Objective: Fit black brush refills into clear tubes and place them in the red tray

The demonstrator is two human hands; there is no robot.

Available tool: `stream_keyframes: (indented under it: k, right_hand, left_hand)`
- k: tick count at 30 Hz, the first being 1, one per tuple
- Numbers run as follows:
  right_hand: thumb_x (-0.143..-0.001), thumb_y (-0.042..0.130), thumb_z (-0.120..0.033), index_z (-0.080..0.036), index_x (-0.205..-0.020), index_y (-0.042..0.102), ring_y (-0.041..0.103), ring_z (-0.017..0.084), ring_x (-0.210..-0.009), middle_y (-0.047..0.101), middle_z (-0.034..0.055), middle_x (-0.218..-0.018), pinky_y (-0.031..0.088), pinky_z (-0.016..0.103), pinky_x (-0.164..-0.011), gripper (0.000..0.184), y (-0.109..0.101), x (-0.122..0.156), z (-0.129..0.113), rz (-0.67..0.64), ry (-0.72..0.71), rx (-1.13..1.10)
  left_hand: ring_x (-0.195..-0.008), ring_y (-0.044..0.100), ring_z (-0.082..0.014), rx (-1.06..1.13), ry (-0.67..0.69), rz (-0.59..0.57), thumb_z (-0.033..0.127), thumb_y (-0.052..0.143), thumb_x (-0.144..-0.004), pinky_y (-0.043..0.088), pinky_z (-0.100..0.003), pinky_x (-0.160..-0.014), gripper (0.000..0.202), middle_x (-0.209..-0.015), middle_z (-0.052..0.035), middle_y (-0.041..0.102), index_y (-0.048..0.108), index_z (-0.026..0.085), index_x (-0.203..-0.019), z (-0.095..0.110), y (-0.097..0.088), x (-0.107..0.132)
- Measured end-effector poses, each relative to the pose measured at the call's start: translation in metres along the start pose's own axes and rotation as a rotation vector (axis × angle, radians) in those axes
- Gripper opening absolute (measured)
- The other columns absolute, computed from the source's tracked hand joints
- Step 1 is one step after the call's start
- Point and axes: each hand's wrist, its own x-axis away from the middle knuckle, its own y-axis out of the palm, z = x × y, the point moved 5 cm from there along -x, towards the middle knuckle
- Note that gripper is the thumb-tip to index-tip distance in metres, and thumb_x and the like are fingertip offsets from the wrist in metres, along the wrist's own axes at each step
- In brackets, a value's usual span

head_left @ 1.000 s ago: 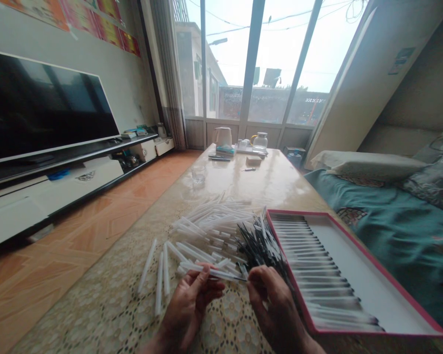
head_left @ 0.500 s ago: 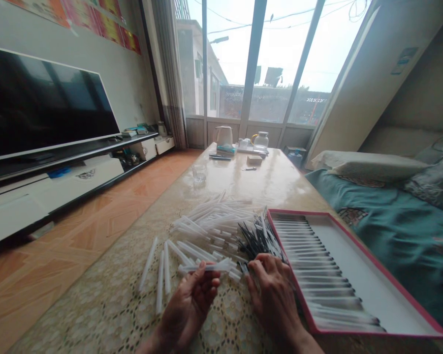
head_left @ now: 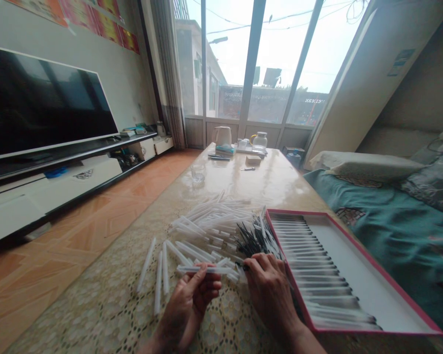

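My left hand [head_left: 187, 305] is shut on a white plastic tube [head_left: 203, 270], which lies level across its fingers. My right hand [head_left: 268, 295] pinches a small black-bristled brush [head_left: 242, 266] right at the tube's right end. Between my hands and the far table lies a loose heap of white tubes [head_left: 210, 221]. A dark pile of black-bristled brushes [head_left: 253, 241] sits against it, just above my right hand. Several single tubes [head_left: 158, 280] lie apart to the left. The right hand's fingers hide the brush's shaft.
A red-rimmed white box [head_left: 372, 258] holding neat rows of finished sticks stands right of my right hand, by a teal bedcover [head_left: 391, 231]. A lace-patterned cloth covers the near table. A glass tumbler [head_left: 198, 173], kettle [head_left: 222, 135] and glass jug [head_left: 260, 141] stand farther off.
My right hand has moved left from the black pile to the tube's right end, now pinching a brush there. The tube in my left hand now lies more level.
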Motion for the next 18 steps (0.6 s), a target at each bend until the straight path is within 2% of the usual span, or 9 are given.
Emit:
stream_keyframes:
  k: [5,10,15,18]
  right_hand:
    - [-0.082,0.049,-0.019,-0.018,-0.085,0.054,0.048,0.012,-0.054,0.05,-0.0021,-0.064,0.038,0.022,-0.051,0.006,-0.003,0.011,0.0,-0.025,0.241,-0.464]
    - [-0.082,0.051,-0.028,-0.015,-0.086,0.058,0.059,0.014,-0.054,0.061,0.0023,-0.071,0.043,0.022,-0.047,0.016,0.007,0.018,0.001,-0.104,0.497,-0.947]
    - [-0.072,0.064,-0.035,-0.013,-0.079,0.064,0.053,0.011,-0.042,0.059,-0.0002,-0.057,0.039,0.019,-0.036,0.024,0.011,0.017,0.007,-0.069,0.669,-1.158]
    - [-0.069,0.067,-0.037,-0.013,-0.078,0.064,0.063,0.017,-0.055,0.064,0.0041,-0.068,0.049,0.023,-0.041,0.026,0.01,0.016,0.004,-0.105,0.727,-1.288]
  left_hand:
    - [-0.056,0.066,-0.015,-0.05,0.009,-0.052,0.017,0.069,-0.072,0.052,-0.023,-0.054,0.009,-0.066,-0.0065,0.072,0.065,0.012,-0.079,-0.002,0.004,0.0]
    - [-0.056,0.065,-0.0144,-0.08,0.011,-0.084,0.019,0.07,-0.071,0.05,-0.023,-0.054,0.011,-0.065,-0.0053,0.072,0.065,0.012,-0.078,-0.001,0.008,0.001]
    - [-0.057,0.065,-0.0148,-0.1,0.008,-0.089,0.02,0.071,-0.071,0.05,-0.024,-0.055,0.012,-0.066,-0.0058,0.072,0.066,0.012,-0.078,-0.001,0.008,0.001]
    - [-0.056,0.065,-0.0148,-0.093,0.008,-0.095,0.021,0.071,-0.07,0.05,-0.024,-0.055,0.014,-0.065,-0.0059,0.071,0.067,0.012,-0.078,-0.002,0.007,0.001]
